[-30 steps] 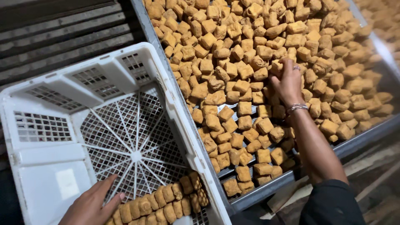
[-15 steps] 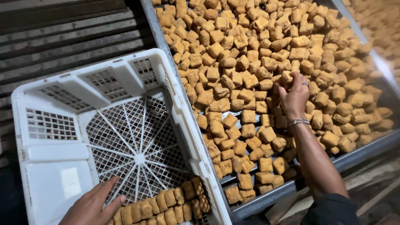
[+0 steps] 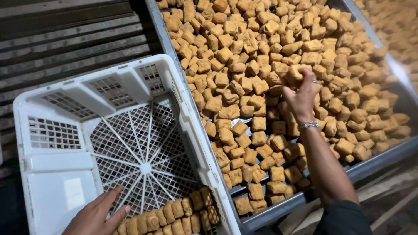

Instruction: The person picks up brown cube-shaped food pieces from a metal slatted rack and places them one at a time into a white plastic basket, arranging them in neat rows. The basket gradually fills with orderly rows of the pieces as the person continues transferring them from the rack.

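My right hand [image 3: 301, 96] is lifted over a metal tray [image 3: 374, 165] heaped with golden-brown fried cubes, and its fingers are closed on a few fried cubes [image 3: 294, 73]. A bracelet circles that wrist. My left hand [image 3: 96, 216] lies flat with fingers spread on the mesh floor of a white plastic crate [image 3: 65, 104], touching a neat row of fried cubes [image 3: 174, 215] lined up along the crate's near edge. The crate leans against the tray's left rim.
Dark wooden slats [image 3: 65, 39] run behind the crate at the upper left. A second heap of fried cubes [image 3: 396, 26] lies past the tray's right rim. Wooden boards [image 3: 392, 196] show under the tray at the lower right.
My right hand has closed on some cubes and risen off the pile, drawing leftward. My left hand has stayed on the crate's floor by the row. The camera has shifted slightly.
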### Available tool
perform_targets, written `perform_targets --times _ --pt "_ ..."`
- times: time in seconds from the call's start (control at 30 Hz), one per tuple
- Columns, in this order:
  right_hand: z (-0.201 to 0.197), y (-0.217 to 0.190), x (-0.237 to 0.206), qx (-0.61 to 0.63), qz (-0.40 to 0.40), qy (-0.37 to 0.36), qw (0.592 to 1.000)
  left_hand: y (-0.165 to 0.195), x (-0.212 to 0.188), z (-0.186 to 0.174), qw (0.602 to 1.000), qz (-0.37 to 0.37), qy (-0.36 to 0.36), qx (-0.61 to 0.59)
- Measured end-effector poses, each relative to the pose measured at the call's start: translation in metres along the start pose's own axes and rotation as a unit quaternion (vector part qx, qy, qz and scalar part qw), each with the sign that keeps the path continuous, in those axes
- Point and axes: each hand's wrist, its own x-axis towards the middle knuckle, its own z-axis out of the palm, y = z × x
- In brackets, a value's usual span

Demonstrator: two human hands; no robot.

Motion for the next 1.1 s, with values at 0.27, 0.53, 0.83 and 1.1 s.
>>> perform_targets --times 0.27,0.53,0.83,1.1 --pt "0.047 -0.066 -0.003 -0.125 -0.032 -0.147 0.981 0.003 -0.01 -0.003 0.998 0.006 0.038 -0.043" --pt "0.024 -0.053 0.0 0.061 -0.048 -0.118 0.99 0.014 -0.022 -0.01 0.995 0.026 0.067 -0.073" --pt "0.024 -0.044 -0.023 -0.011 0.039 -0.326 0.944 0.025 -0.022 -0.02 0.999 -0.007 -0.01 -0.049" --pt "0.061 -0.093 0.01 0.007 0.024 0.011 1.0 0.036 -0.028 -0.025 0.999 0.023 0.036 -0.034"
